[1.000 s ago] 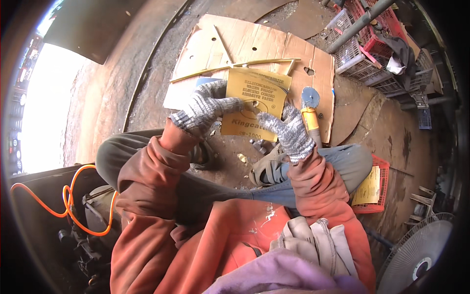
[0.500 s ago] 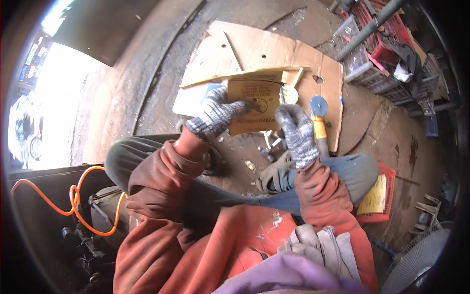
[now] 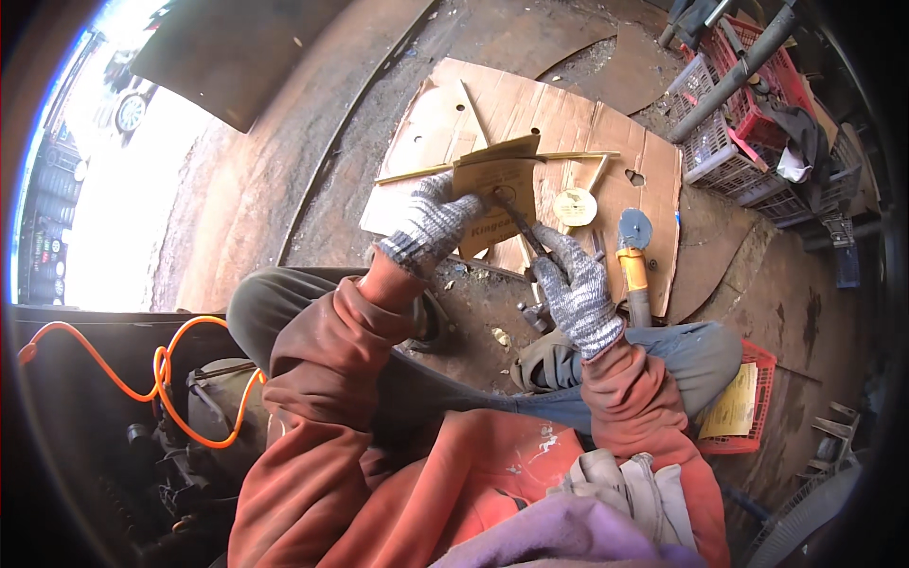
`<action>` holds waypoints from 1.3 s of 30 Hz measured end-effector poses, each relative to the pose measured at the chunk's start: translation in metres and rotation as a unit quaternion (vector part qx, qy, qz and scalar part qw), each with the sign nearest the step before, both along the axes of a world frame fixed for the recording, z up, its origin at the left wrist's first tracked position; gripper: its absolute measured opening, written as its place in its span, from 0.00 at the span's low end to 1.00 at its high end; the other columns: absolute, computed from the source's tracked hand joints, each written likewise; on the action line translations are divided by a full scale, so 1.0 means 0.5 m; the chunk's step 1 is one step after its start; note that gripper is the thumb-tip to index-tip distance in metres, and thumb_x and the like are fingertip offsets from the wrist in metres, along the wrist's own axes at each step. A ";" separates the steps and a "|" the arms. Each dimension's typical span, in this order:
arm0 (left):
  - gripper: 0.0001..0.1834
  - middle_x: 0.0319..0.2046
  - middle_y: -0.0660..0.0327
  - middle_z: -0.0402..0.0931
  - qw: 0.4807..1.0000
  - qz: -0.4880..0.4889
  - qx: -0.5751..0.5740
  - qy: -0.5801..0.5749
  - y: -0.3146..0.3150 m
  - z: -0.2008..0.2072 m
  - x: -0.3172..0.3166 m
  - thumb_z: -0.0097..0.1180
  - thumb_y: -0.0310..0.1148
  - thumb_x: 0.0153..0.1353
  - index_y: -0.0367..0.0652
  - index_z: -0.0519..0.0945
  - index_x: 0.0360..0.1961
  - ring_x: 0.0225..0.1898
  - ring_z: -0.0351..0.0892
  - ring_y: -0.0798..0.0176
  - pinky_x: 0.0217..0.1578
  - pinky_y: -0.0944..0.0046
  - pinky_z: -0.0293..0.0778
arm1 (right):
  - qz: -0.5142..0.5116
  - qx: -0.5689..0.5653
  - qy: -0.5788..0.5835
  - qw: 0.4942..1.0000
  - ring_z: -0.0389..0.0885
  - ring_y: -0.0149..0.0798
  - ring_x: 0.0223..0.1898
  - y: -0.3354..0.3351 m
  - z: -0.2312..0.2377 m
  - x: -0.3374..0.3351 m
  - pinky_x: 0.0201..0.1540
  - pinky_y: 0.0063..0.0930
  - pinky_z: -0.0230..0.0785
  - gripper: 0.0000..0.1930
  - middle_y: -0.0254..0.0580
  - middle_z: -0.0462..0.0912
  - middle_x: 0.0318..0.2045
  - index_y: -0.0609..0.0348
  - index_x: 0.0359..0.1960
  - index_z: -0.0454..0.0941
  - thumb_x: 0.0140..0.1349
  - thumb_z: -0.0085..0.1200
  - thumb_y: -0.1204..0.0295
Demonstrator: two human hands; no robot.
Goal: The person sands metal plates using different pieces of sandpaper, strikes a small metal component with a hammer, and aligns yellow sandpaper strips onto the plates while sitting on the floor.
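My left hand [image 3: 431, 222], in a grey-and-white knitted glove, grips the left edge of a brown printed sandpaper sheet [image 3: 485, 204]. The sheet is upraised over the cardboard, with its upper part bent back. My right hand [image 3: 576, 289], gloved alike, is closed around a dark slender tool [image 3: 519, 222]. Its long narrow end crosses the sheet's printed face; I cannot tell if it is a knife or scissors. Just right of this hand lies an angle grinder [image 3: 632, 265] with a yellow-orange body and a blue-grey disc.
Beneath the work lies a flat cardboard sheet [image 3: 559, 118] with thin wooden strips [image 3: 473, 114] and a round pale disc [image 3: 575, 206] on it. Crates [image 3: 710, 156] stand at the far right. A red basket [image 3: 765, 379] holds yellow sheets near my knee. An orange hose [image 3: 161, 374] coils at left.
The sandpaper has gone from facing me flat to bent and tilted. My right hand's tool has moved from the sheet's upper right corner down across its face. The view has shifted slightly.
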State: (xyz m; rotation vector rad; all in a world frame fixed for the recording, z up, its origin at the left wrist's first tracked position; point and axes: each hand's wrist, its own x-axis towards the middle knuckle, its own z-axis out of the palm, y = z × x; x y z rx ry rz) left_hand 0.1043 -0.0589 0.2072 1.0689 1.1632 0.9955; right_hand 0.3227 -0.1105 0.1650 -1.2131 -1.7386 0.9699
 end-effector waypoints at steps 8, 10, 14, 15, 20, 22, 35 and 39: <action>0.15 0.33 0.62 0.82 0.992 -0.031 0.085 0.093 -0.004 -0.032 0.028 0.50 0.21 0.61 0.36 0.82 0.48 0.35 0.77 0.74 0.37 0.69 0.75 | -0.016 0.017 -0.245 0.969 0.82 0.58 0.43 -0.010 0.039 -0.013 0.46 0.40 0.76 0.19 0.57 0.81 0.47 0.57 0.55 0.77 0.60 0.54 0.77; 0.15 0.34 0.65 0.81 0.984 -0.033 0.135 0.110 -0.012 -0.026 0.052 0.49 0.18 0.61 0.35 0.82 0.47 0.37 0.75 0.75 0.39 0.69 0.75 | -0.027 0.032 -0.387 0.921 0.84 0.50 0.32 -0.020 0.038 -0.016 0.38 0.39 0.77 0.20 0.51 0.83 0.39 0.59 0.56 0.76 0.61 0.54 0.77; 0.22 0.37 0.53 0.83 0.918 -0.054 0.317 0.233 -0.001 -0.085 0.039 0.50 0.13 0.50 0.38 0.83 0.46 0.42 0.83 0.54 0.45 0.61 0.77 | -0.058 -0.331 0.194 0.922 0.74 0.24 0.21 -0.009 -0.014 -0.013 0.21 0.20 0.68 0.16 0.32 0.77 0.26 0.58 0.56 0.75 0.67 0.51 0.73; 0.22 0.37 0.53 0.83 0.918 -0.055 0.314 0.237 -0.002 -0.096 0.032 0.50 0.13 0.50 0.38 0.83 0.46 0.42 0.83 0.54 0.45 0.61 0.77 | -0.056 -0.334 0.197 0.920 0.74 0.24 0.21 -0.009 -0.006 -0.011 0.21 0.20 0.68 0.16 0.32 0.77 0.26 0.58 0.56 0.75 0.67 0.51 0.73; 0.19 0.45 0.49 0.80 0.889 -0.030 0.352 0.290 -0.001 -0.024 0.052 0.57 0.18 0.49 0.42 0.85 0.43 0.47 0.80 0.47 0.49 0.56 0.76 | -0.076 -0.323 0.296 0.896 0.72 0.23 0.19 -0.018 -0.019 -0.021 0.19 0.17 0.62 0.17 0.33 0.79 0.25 0.58 0.56 0.75 0.66 0.55 0.73; 0.16 0.50 0.48 0.77 0.857 0.011 0.389 0.337 -0.004 0.010 0.040 0.63 0.21 0.51 0.46 0.87 0.42 0.51 0.78 0.47 0.51 0.55 0.76 | -0.064 -0.297 0.288 0.908 0.73 0.23 0.20 -0.014 -0.033 -0.019 0.20 0.17 0.63 0.14 0.33 0.80 0.24 0.58 0.51 0.78 0.65 0.57 0.72; 0.32 0.58 0.47 0.72 0.762 0.005 0.462 0.454 -0.004 -0.019 0.078 0.64 0.27 0.52 0.50 0.73 0.61 0.59 0.72 0.46 0.60 0.50 0.66 | -0.105 -0.306 0.465 0.824 0.83 0.33 0.40 0.038 -0.030 0.057 0.44 0.25 0.77 0.13 0.38 0.84 0.41 0.60 0.52 0.77 0.68 0.54 0.71; 0.16 0.45 0.55 0.81 0.994 0.088 0.045 -0.049 -0.007 -0.035 0.055 0.54 0.24 0.66 0.36 0.77 0.55 0.45 0.81 0.63 0.45 0.65 0.78 | -0.105 -0.217 0.379 0.893 0.82 0.32 0.45 0.030 -0.072 0.074 0.48 0.25 0.76 0.14 0.41 0.82 0.46 0.63 0.53 0.77 0.69 0.51 0.71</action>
